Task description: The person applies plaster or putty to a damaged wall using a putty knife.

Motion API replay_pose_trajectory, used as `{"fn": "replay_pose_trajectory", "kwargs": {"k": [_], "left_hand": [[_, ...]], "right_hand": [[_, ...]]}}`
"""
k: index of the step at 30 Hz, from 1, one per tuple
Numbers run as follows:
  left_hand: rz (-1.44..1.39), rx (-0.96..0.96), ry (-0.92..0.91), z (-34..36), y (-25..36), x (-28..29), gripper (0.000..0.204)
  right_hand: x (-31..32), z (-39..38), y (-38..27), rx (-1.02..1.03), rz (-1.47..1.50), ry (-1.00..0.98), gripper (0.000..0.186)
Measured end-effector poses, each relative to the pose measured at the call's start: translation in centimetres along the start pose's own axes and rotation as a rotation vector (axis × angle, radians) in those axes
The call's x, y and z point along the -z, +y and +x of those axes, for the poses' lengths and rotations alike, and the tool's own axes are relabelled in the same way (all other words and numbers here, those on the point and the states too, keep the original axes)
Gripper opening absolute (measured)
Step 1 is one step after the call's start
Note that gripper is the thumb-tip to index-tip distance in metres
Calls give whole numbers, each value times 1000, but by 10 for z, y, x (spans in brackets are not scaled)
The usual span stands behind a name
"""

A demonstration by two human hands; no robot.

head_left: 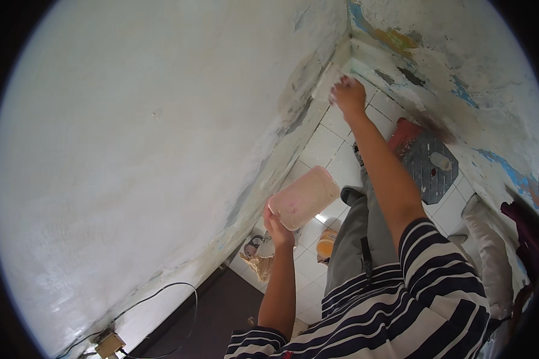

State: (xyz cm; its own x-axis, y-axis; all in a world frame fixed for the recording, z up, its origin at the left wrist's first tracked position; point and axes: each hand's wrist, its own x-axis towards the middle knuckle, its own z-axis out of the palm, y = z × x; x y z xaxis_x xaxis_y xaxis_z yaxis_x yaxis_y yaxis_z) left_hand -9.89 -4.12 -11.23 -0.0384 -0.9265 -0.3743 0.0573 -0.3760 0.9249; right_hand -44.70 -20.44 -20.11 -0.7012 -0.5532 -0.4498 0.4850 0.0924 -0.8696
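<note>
Fingers of left hand (277,230) wrapped under pale plastic tub (303,197), right hand (348,96) pressing wall (161,149)

We see matt, rough, peeling plaster wall (132,149); translucent plastic tub (304,197); glossy floor tiles (323,146); striped cloth sleeve (437,263).

One head-worn fisheye view looks steeply down along a white wall (132,149) close on the left toward the far tiled floor (329,143).

Crumpled tan paper bag (259,258) on floor tiles by wall; orange packet (326,245) just beside.
</note>
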Motion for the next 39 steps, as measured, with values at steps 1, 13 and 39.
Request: {"fn": "replay_pose_trajectory", "kwargs": {"k": [1,13,39], "left_hand": [[19,9,12,-5,-4,3,55],[28,122,77,-21,-9,5,52],[69,104,63,-28,-7,-3,57]], "right_hand": [[-18,7,-10,-22,-119,71,15],[-43,-4,-66,440,-581,163,16],[-35,9,-85,89,-271,-239,11]]}}
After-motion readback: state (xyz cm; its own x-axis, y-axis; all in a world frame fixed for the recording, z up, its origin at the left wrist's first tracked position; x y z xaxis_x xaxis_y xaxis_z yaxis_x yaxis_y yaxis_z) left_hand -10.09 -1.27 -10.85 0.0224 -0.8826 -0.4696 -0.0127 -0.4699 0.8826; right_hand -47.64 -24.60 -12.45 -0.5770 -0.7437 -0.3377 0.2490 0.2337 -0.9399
